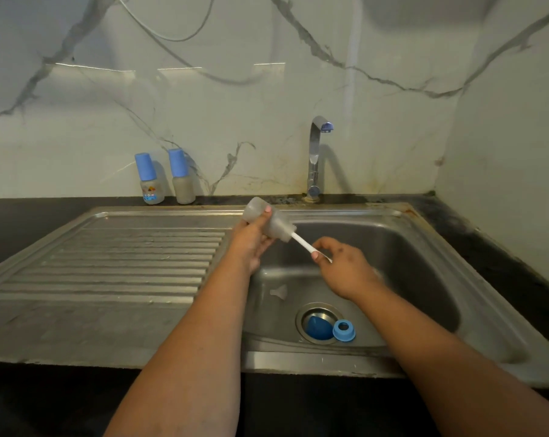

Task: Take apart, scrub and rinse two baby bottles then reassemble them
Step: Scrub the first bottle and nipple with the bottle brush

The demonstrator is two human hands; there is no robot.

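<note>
Left hand (251, 244) fingers gripping bare bottle (268, 220), tilting over steel sink (424, 247). Right hand (342, 266) fingers pinching white brush handle (303, 244) entering bottle mouth. Two capped bottles (166, 179) standing far left on dark bench (30, 222) against marble wall (235, 89). Blue cap (319, 326), blue ring (344, 330) lying at drain.

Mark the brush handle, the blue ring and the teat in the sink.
brush handle (301, 243), head view, white shaft outside the bottle
blue ring (344, 330), head view, its rim
teat (279, 292), head view, its clear body
</note>
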